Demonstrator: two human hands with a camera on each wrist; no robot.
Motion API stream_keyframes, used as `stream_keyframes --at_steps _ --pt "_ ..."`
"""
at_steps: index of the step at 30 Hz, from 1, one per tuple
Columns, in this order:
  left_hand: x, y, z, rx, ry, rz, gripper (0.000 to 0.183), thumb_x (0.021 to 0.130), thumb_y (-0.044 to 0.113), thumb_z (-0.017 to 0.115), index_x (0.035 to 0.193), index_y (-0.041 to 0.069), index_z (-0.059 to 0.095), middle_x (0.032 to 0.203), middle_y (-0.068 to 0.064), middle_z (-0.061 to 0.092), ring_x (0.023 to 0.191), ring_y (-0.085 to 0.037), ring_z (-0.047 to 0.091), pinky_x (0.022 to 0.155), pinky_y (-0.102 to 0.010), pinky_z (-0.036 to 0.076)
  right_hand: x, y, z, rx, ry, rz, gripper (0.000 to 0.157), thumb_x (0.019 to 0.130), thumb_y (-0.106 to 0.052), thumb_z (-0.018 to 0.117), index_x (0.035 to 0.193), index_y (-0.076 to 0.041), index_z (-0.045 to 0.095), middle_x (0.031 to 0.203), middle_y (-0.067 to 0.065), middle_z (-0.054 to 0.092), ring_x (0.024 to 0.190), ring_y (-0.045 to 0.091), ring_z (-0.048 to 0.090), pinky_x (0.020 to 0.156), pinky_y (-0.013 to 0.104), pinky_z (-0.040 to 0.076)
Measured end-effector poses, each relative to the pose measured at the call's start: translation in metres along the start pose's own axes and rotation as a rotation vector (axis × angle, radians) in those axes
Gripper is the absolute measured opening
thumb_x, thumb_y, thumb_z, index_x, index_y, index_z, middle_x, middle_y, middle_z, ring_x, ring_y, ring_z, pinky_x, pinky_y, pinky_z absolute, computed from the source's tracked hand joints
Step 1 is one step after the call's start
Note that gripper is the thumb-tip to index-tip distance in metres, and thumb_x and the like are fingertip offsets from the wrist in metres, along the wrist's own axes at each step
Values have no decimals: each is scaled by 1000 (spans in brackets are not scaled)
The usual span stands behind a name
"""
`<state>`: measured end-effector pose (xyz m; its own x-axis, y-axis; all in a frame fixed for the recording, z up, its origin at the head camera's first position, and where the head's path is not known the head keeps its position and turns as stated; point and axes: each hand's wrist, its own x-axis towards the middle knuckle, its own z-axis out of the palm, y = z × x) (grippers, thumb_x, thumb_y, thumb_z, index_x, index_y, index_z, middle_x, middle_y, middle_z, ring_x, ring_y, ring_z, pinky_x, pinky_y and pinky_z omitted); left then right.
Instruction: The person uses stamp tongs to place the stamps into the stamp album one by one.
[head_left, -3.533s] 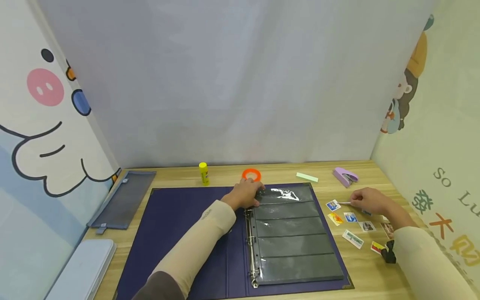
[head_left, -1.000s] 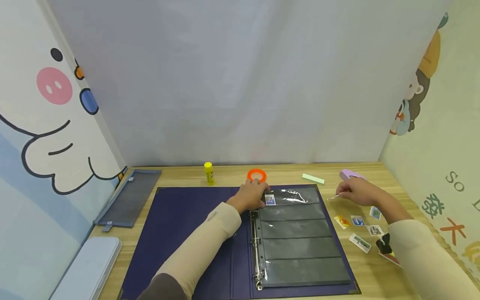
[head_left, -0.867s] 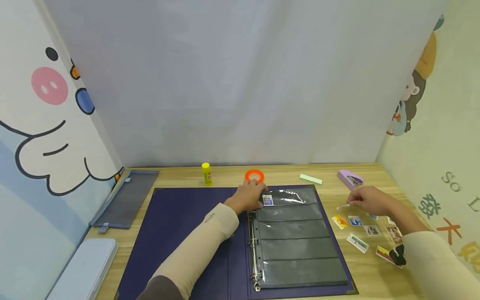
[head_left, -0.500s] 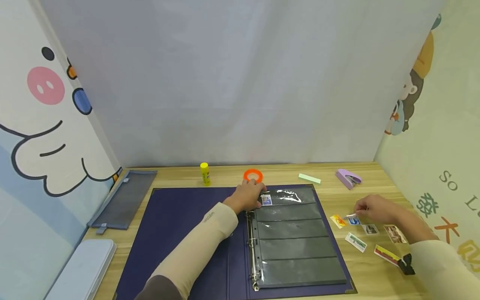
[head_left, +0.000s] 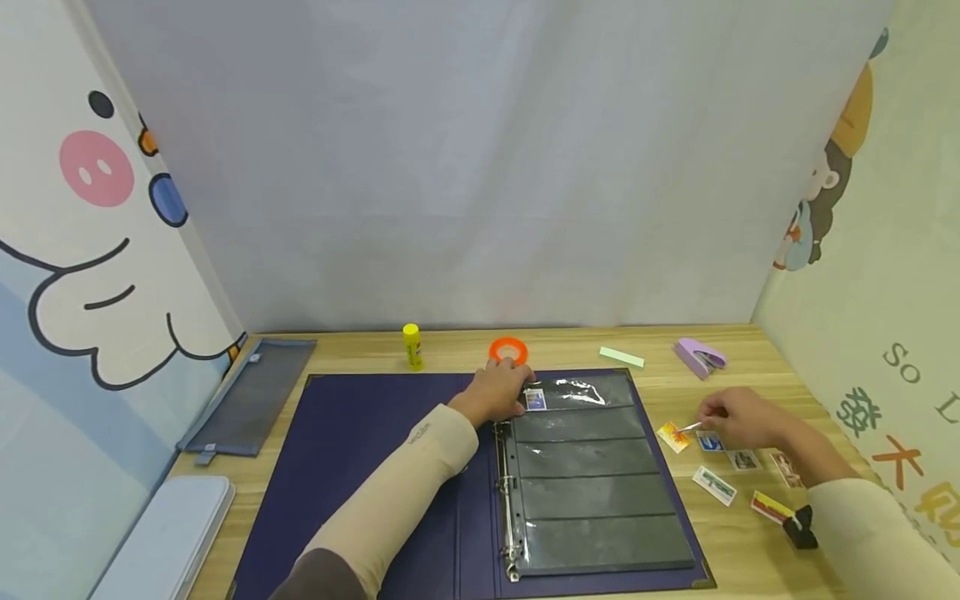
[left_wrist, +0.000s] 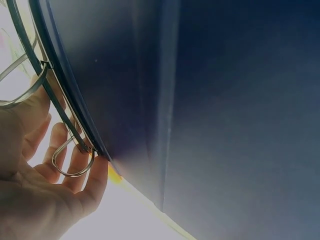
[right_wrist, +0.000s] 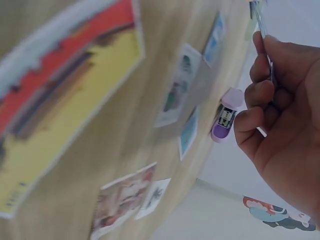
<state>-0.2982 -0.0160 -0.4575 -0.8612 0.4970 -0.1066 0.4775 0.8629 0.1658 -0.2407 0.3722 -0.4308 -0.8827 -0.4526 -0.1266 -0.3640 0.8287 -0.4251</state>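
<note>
My right hand (head_left: 742, 417) pinches slim metal tweezers (head_left: 688, 427), whose tips reach the orange-and-yellow stamp (head_left: 672, 437) beside the album. In the right wrist view the tweezers (right_wrist: 263, 30) stand between thumb and fingers. My left hand (head_left: 495, 390) rests on the top inner corner of the black pocket page (head_left: 585, 458), fingers loosely bent close to the metal rings (left_wrist: 75, 172). One blue-and-white stamp (head_left: 535, 400) sits in the page's top strip, next to my left thumb. The page lies in an open dark-blue ring album (head_left: 375, 467).
Several stamps lie right of the album, including a green one (head_left: 715, 486) and a red-yellow one (head_left: 771, 507). Behind stand a glue stick (head_left: 413, 348), orange tape roll (head_left: 508, 350), pale green strip (head_left: 622, 357) and purple stapler (head_left: 701, 357). A mesh pouch (head_left: 251, 400) and white case (head_left: 167, 537) lie left.
A blue stamp that lay at the tweezers is now in the top strip. My right hand has come back over the loose stamps, the tweezers now at the orange one. The left hand stays put.
</note>
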Motion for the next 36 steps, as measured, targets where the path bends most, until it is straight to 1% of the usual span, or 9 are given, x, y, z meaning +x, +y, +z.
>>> stream_keyframes --at_steps 3,6,10,15,19,22,26,30,36 --pt "1 1 0 11 -4 -1 54 84 32 73 133 25 51 136 -8 51 120 -32 48 97 -48 43 6 0 -8 -37 68 2 11 93 -9 58 85 -10 65 70 -4 57 59 1 41 58 22 37" --pt "3 1 0 20 -6 -2 55 84 32 73 133 25 51 137 -9 51 120 -32 49 98 -48 43 19 -2 -17 -56 119 -3 10 93 -11 58 86 -8 65 70 -1 58 59 3 41 58 23 36" --pt "2 -1 -1 18 0 -10 55 83 31 74 133 26 51 136 -9 51 120 -33 49 98 -49 43 46 -12 -22 -61 168 -19 11 95 -13 57 91 -7 66 76 4 63 63 7 45 63 27 39" --pt "-1 -1 -3 15 2 -14 55 83 30 74 133 26 51 136 -8 51 119 -31 49 97 -48 44 83 -26 -17 -54 208 -49 16 96 -14 55 98 -5 68 88 11 68 72 9 53 69 33 45" --pt "-3 1 -3 2 0 0 54 84 30 73 133 26 51 137 -8 50 120 -30 49 99 -47 43 105 -37 -11 -51 211 -33 16 96 -13 55 98 -5 68 89 11 68 73 13 54 71 37 45" --pt "-4 2 -3 6 5 0 53 84 30 73 132 26 50 137 -8 50 121 -30 49 100 -48 43 120 -46 -6 -75 213 -32 15 96 -13 55 98 -5 68 87 8 68 74 16 54 73 40 45" --pt "-4 2 -4 13 7 -11 52 85 30 73 132 27 50 137 -8 50 121 -30 49 100 -48 43 137 -54 0 -121 193 -70 13 94 -12 57 93 -5 68 83 5 67 71 15 54 71 39 45" --pt "-3 3 -4 14 4 -6 52 85 29 73 132 27 51 136 -9 50 119 -30 49 98 -47 44 148 -59 5 -189 147 -117 11 92 -11 59 87 -8 69 79 2 67 70 14 54 70 37 45" --pt "-3 3 -4 22 4 -5 52 84 29 73 131 28 52 136 -9 51 118 -31 50 97 -48 44 156 -70 7 -289 55 -165 13 92 -10 59 82 -14 68 80 -1 66 72 14 57 72 39 48"
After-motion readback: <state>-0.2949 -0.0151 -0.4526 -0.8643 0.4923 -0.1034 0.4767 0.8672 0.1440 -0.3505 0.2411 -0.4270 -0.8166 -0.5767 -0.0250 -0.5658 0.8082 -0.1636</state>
